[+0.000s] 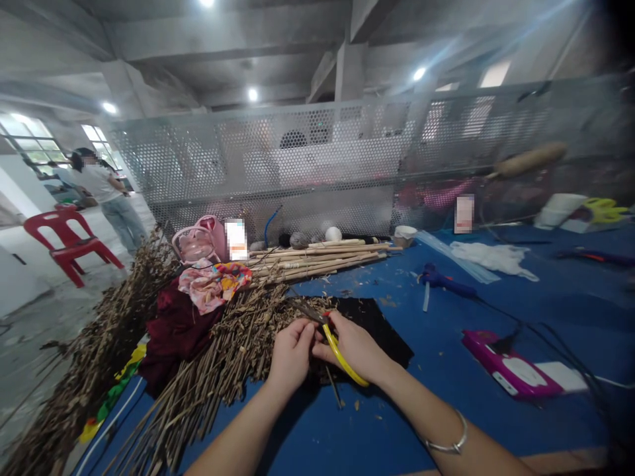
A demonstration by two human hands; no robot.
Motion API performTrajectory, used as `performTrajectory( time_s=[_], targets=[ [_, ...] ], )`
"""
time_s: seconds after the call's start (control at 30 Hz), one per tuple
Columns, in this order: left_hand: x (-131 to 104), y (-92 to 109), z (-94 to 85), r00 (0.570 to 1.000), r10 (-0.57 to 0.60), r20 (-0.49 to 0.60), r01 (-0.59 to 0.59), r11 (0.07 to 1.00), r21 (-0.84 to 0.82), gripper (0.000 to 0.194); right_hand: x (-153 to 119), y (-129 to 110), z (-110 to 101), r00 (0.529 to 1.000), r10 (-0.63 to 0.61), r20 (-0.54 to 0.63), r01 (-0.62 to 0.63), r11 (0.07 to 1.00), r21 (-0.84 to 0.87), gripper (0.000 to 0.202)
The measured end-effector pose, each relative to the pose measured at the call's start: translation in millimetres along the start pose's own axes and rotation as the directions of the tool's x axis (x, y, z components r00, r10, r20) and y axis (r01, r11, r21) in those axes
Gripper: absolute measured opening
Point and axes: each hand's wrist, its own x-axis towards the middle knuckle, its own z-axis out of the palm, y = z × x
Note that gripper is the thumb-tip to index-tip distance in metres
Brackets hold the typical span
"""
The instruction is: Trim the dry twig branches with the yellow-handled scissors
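Yellow-handled scissors (pixel 342 360) are in my right hand (pixel 354 347), their dark blades pointing up and left over dry twigs. My left hand (pixel 292 354) is closed, thumb and fingers pinched together close beside the right fingertips; what it pinches is too small to name. Beneath both hands lies a black cloth (pixel 380 324), with a thin stem (pixel 337 391) sticking out below the fingers. A heap of dry brown twigs (pixel 213 367) spreads to the left of my hands.
Pale sticks (pixel 317 260) lie behind, before a perforated metal screen (pixel 307 165). Dark red cloth (pixel 178 330) and a pink bag (pixel 203 239) are left. A blue glue gun (pixel 446 283) and magenta device (pixel 510 370) are right. A person (pixel 106 192) stands near a red chair (pixel 67 241).
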Motion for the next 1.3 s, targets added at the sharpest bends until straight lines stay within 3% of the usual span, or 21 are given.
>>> performTrajectory(
  time_s=[0.43, 0.6, 0.8, 1.3],
  targets=[
    [-2.6, -2.4, 3.7, 0.999, 0.008, -0.040, -0.007, 1.000, 0.017, 0.029, 0.1, -1.4, -2.7, 0.997, -0.063, -0.032, 0.064, 0.998, 0.009, 0.050],
    [-2.6, 1.2, 0.4, 0.999, 0.023, -0.030, -0.020, 0.993, 0.114, 0.030, -0.1, -1.7, -2.5, 1.000, 0.012, 0.014, -0.011, 0.998, -0.058, 0.050],
    [-0.3, -1.1, -0.4, 0.999, 0.031, -0.036, -0.027, 0.993, 0.112, 0.030, 2.2, 0.7, 0.9, 0.998, 0.057, 0.016, -0.055, 0.991, -0.121, 0.049],
    [0.4, -2.5, 3.0, 0.989, -0.147, -0.016, 0.139, 0.959, -0.245, 0.031, 5.8, 0.9, 4.2, 0.994, 0.105, 0.004, -0.104, 0.990, -0.097, 0.042]
  ],
)
